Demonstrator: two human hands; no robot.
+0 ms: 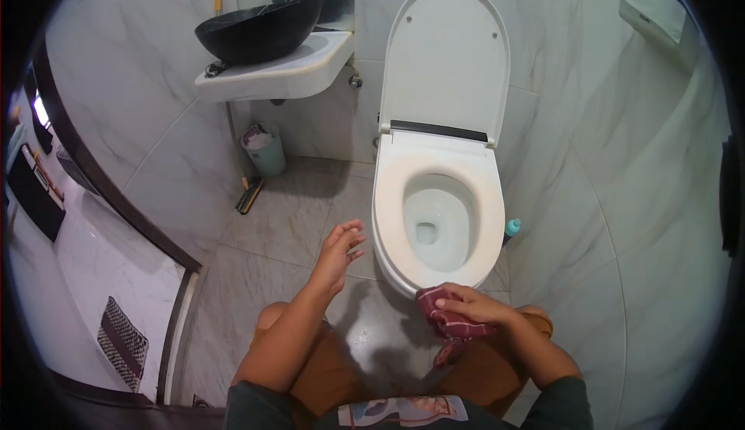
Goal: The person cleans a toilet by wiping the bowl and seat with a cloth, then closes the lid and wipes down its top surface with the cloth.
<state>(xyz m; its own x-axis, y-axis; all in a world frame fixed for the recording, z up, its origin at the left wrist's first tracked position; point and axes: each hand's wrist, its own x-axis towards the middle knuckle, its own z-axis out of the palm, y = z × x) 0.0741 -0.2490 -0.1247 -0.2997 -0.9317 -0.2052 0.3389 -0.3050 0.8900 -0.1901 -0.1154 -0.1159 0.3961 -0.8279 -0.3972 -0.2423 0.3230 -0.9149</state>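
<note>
**Dark-red, pale-lined cloth [459, 326] in the right hand [479, 307]**

Fingers close around it, bunched, at the front edge of the white oval toilet [390, 216] — contact unclear. The left hand [335, 259] is empty — half open, fingers loosely bent, beside the toilet.

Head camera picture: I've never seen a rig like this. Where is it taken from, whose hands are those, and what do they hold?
There is no robot here. A person wears one camera on the head, looking forward and down, so these are the wearer's own bare hands. The right hand holds a dark red cloth by the front of the toilet, whose lid is up. The left hand holds nothing, its fingers loosely curled. Up ahead, a black basin sits on a white counter. Below it, a bin and a brush are on the floor.
</note>
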